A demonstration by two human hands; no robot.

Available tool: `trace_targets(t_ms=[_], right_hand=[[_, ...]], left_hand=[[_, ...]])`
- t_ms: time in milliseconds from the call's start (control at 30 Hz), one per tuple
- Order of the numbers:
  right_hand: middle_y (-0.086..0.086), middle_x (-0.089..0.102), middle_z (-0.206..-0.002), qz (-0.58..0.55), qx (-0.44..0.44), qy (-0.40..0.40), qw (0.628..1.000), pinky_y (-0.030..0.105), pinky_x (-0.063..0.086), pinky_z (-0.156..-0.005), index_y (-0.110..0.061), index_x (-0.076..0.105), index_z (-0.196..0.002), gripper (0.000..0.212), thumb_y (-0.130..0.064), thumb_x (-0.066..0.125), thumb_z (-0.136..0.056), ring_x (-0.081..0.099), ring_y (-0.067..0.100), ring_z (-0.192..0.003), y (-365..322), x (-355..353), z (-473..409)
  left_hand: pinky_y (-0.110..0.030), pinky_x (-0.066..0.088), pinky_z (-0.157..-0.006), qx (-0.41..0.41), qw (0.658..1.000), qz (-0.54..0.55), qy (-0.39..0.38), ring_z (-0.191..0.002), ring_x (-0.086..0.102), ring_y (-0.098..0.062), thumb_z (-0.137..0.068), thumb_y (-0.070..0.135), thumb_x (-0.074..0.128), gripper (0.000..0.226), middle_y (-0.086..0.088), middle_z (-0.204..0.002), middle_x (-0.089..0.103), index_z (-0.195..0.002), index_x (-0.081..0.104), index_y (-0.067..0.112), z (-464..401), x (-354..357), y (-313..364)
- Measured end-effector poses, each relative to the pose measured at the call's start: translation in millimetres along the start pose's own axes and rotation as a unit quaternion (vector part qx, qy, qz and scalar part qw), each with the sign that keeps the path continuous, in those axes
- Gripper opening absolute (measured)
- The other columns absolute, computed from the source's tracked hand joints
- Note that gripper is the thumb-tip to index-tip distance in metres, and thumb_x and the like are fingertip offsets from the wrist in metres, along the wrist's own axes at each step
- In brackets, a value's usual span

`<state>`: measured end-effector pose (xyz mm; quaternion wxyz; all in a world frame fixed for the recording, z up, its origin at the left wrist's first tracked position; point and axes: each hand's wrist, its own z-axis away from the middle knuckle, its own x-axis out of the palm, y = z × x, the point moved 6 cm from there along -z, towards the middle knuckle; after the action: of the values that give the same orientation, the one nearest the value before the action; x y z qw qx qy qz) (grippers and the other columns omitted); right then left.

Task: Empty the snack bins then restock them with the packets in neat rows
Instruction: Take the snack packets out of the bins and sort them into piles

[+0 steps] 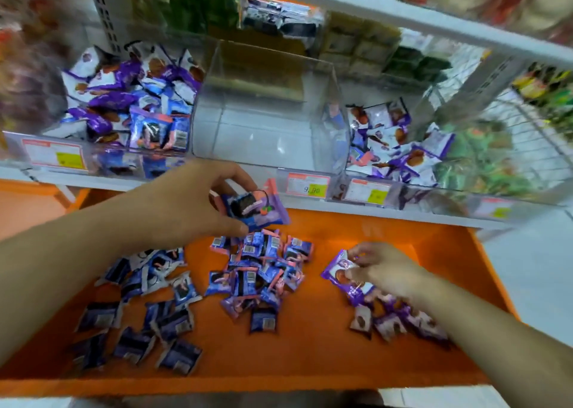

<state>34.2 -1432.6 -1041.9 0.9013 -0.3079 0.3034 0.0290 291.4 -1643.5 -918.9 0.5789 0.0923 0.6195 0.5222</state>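
Sorting snack packets on an orange table below a shelf of clear bins.

The left hand pinches a blue-and-pink packet between thumb and fingers, held above the table just in front of the empty middle bin. The right hand grips a purple-and-white packet at the upper end of a small right-hand pile. A centre heap of blue-and-pink packets and a looser left scatter of dark blue packets lie on the table. The left bin and the right bin hold jumbled purple and white packets. Price labels front the shelf edge.
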Motion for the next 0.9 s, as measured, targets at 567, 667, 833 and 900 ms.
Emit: trace_targets(t_ms=[567, 667, 833, 900], right_hand=[[0.000, 0.067, -0.124, 0.261, -0.115, -0.024, 0.958, 0.041, 0.057, -0.097, -0.023, 0.058, -0.136, 0.042, -0.029, 0.070, -0.097, 0.065, 0.019, -0.109, -28, -10, -11], [-0.004, 0.064, -0.125, 0.256, -0.144, -0.022, 0.956, 0.037, 0.057, -0.094, -0.026, 0.061, -0.130, 0.035, -0.030, 0.071, -0.097, 0.064, 0.017, -0.108, -44, -14, -6], [-0.012, 0.066, -0.118, 0.200, -0.199, -0.009, 0.959, 0.021, 0.052, -0.080, -0.034, 0.065, -0.114, 0.021, -0.027, 0.073, -0.096, 0.064, 0.003, -0.099, -70, -30, 7], [-0.014, 0.068, -0.113, 0.150, -0.226, -0.008, 0.962, 0.023, 0.056, -0.087, -0.034, 0.068, -0.111, 0.019, -0.025, 0.073, -0.096, 0.066, 0.000, -0.098, -85, -39, 19]], left_hand=[[-0.036, 0.055, -0.090, -0.097, 0.970, -0.220, -0.042, -0.114, 0.063, -0.021, -0.085, 0.050, 0.080, 0.076, -0.003, -0.134, 0.062, -0.147, 0.042, 0.026, -54, 137, -85], [-0.038, 0.054, -0.092, -0.079, 0.955, -0.280, -0.050, -0.117, 0.062, -0.026, -0.090, 0.049, 0.074, 0.071, -0.006, -0.134, 0.060, -0.147, 0.042, 0.023, -54, 115, -67], [-0.021, 0.053, -0.091, -0.002, 0.979, -0.205, 0.010, -0.103, 0.063, 0.001, -0.092, 0.042, 0.071, 0.031, 0.019, -0.116, 0.066, -0.121, 0.061, 0.037, -53, 57, -3], [-0.017, 0.054, -0.088, 0.048, 0.986, -0.148, 0.061, -0.102, 0.061, 0.009, -0.094, 0.040, 0.070, 0.027, 0.027, -0.111, 0.065, -0.118, 0.060, 0.045, -49, 41, 26]])
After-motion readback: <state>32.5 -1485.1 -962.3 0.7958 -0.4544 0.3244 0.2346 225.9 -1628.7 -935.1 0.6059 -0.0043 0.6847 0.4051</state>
